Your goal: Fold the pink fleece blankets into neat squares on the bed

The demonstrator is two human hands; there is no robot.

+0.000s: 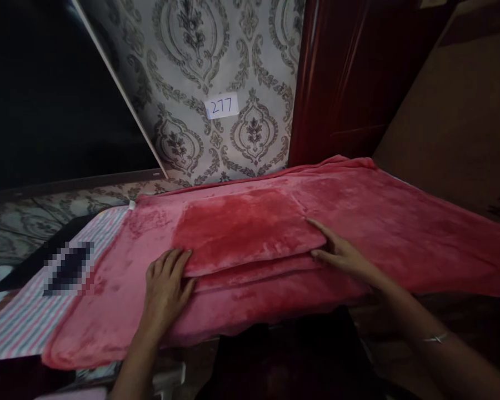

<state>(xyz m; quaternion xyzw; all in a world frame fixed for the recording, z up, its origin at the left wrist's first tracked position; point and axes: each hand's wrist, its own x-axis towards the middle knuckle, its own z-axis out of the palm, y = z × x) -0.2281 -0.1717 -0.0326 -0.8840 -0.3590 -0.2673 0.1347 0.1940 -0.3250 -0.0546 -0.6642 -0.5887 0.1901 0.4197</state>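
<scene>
A folded red plush blanket (250, 225) lies in layers on a wider pink-red plush cloth (400, 222); I cannot tell whether the two are one piece. My left hand (165, 283) is at the near left corner of the fold, fingers on its left edge and thumb by the lower layer. At the right end, my right hand (344, 253) has the near corner between forefinger and thumb, the forefinger over the top. Both hands appear closed on the fold's edges, though what lies under the fingertips is hidden.
A striped cloth (25, 311) with a pixelated dark patch (69, 269) lies at left. Behind stand a dark screen (62, 100), a patterned wall (250, 66) with a paper label (222, 105) reading 277, and a dark red wooden panel (341, 83). A brown surface (462, 111) rises at right.
</scene>
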